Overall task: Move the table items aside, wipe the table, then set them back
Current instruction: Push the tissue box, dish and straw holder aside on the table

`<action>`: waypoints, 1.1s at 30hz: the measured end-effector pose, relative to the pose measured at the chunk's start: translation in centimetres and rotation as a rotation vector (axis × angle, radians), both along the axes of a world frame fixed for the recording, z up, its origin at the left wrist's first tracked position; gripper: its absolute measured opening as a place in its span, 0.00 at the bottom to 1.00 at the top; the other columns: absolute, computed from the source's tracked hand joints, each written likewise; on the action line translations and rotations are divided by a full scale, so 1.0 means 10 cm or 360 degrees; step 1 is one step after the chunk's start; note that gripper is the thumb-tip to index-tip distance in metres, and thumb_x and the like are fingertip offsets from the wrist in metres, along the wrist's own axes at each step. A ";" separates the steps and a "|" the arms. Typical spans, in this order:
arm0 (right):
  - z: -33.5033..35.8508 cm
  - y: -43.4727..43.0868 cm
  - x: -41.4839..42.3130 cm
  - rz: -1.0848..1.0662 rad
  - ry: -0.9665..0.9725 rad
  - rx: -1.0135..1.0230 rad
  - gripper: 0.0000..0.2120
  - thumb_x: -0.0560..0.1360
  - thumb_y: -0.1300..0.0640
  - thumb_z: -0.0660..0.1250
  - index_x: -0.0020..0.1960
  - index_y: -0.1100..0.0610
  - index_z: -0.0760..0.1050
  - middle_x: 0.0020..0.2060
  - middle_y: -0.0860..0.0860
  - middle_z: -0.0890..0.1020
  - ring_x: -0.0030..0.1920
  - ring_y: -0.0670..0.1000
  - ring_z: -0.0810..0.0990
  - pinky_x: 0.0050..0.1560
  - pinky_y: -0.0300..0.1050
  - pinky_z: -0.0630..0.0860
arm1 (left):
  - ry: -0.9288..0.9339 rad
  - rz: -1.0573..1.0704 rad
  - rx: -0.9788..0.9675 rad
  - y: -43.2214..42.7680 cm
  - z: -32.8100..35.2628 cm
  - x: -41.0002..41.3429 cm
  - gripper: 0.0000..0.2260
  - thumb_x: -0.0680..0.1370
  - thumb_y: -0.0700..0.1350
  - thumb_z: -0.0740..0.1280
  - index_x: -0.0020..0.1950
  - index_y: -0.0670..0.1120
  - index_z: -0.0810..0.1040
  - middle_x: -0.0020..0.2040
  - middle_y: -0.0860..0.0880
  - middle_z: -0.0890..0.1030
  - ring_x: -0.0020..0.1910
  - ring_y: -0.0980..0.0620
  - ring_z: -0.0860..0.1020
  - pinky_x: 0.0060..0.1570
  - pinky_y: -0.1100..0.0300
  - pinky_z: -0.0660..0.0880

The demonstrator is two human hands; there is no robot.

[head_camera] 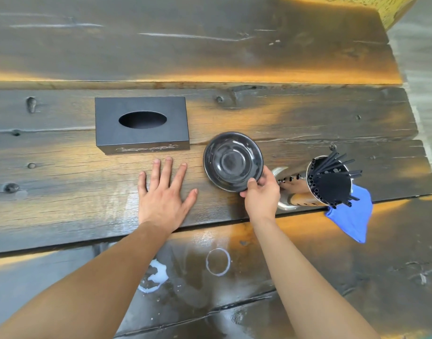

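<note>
A black saucer (232, 161) is at the middle of the dark wooden table (307, 118), and my right hand (261, 194) grips its near right rim. My left hand (164, 192) lies flat on the wood with fingers spread, just left of the saucer and below a black tissue box (141, 124). A steel holder full of black straws (329, 183) stands right of my right hand. Behind it a blue cloth (351, 217) lies on the table.
White spill marks show on the near planks: a smeared patch (153, 277) and a ring (217, 261). The table's right edge (422, 143) drops to a grey floor. Something yellow (381, 8) stands at the far right corner.
</note>
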State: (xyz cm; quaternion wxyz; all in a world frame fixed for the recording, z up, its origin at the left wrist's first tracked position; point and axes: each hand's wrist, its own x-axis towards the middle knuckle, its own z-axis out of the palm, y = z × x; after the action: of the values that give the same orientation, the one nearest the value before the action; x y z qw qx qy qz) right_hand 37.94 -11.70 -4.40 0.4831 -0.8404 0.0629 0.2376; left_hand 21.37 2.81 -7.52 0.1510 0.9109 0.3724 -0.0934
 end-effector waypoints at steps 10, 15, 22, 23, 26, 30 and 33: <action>-0.05 0.85 0.51 0.0063 -0.0145 0.0020 0.20 0.83 0.67 0.62 0.73 0.56 0.74 0.55 0.53 0.86 0.46 0.55 0.88 0.29 0.28 0.76 | -0.0011 -0.0001 0.0007 0.02 -0.03 0.00 0.33 0.80 0.70 0.45 0.83 0.60 0.50 0.85 0.51 0.47 0.84 0.47 0.41 0.79 0.38 0.43; -0.13 0.95 0.56 0.0098 -0.0223 -0.0032 0.15 0.83 0.66 0.64 0.68 0.55 0.76 0.49 0.52 0.87 0.40 0.55 0.88 0.30 0.27 0.75 | -0.0020 0.0003 0.0003 0.02 -0.03 0.01 0.33 0.80 0.70 0.46 0.83 0.60 0.50 0.85 0.51 0.47 0.84 0.47 0.41 0.79 0.38 0.42; -0.09 0.80 0.44 0.0006 -0.0229 0.0029 0.32 0.77 0.49 0.74 0.77 0.56 0.70 0.50 0.56 0.83 0.45 0.52 0.87 0.50 0.41 0.84 | -0.0004 0.0007 0.0003 0.02 -0.01 0.01 0.33 0.80 0.70 0.45 0.83 0.60 0.49 0.85 0.51 0.46 0.84 0.47 0.41 0.79 0.38 0.42; -0.08 0.73 0.39 0.0015 -0.0242 -0.0009 0.34 0.74 0.43 0.74 0.76 0.54 0.70 0.50 0.53 0.83 0.48 0.51 0.87 0.55 0.48 0.84 | -0.0009 0.0013 0.0004 0.02 -0.01 0.01 0.33 0.80 0.70 0.45 0.83 0.60 0.49 0.85 0.51 0.47 0.84 0.47 0.41 0.79 0.38 0.42; 0.03 0.42 0.17 0.0018 -0.0188 -0.0012 0.30 0.76 0.46 0.75 0.75 0.55 0.72 0.53 0.50 0.83 0.47 0.43 0.83 0.51 0.29 0.79 | -0.0022 0.0023 0.0008 0.02 -0.01 0.01 0.32 0.80 0.70 0.46 0.83 0.60 0.51 0.85 0.51 0.48 0.84 0.47 0.42 0.79 0.39 0.42; 0.12 -0.09 -0.21 -0.0077 -0.0085 0.0053 0.26 0.77 0.51 0.77 0.71 0.58 0.74 0.56 0.48 0.83 0.50 0.41 0.83 0.55 0.33 0.78 | -0.0022 0.0026 0.0018 0.01 -0.01 0.00 0.32 0.80 0.70 0.45 0.83 0.60 0.50 0.85 0.51 0.48 0.84 0.47 0.41 0.79 0.39 0.42; 0.11 -0.39 -0.37 -0.0263 -0.0030 -0.0014 0.23 0.75 0.51 0.78 0.65 0.59 0.77 0.53 0.49 0.83 0.49 0.43 0.83 0.54 0.37 0.78 | -0.0035 0.0035 0.0022 0.00 -0.02 0.01 0.33 0.80 0.70 0.46 0.83 0.60 0.51 0.85 0.51 0.49 0.84 0.47 0.42 0.79 0.39 0.42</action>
State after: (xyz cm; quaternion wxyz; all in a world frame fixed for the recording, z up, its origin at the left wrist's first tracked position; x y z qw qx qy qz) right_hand 34.26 -15.58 -3.33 0.4980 -0.8366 0.1286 0.1887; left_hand 21.43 2.85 -7.73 0.1499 0.9087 0.3814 -0.0793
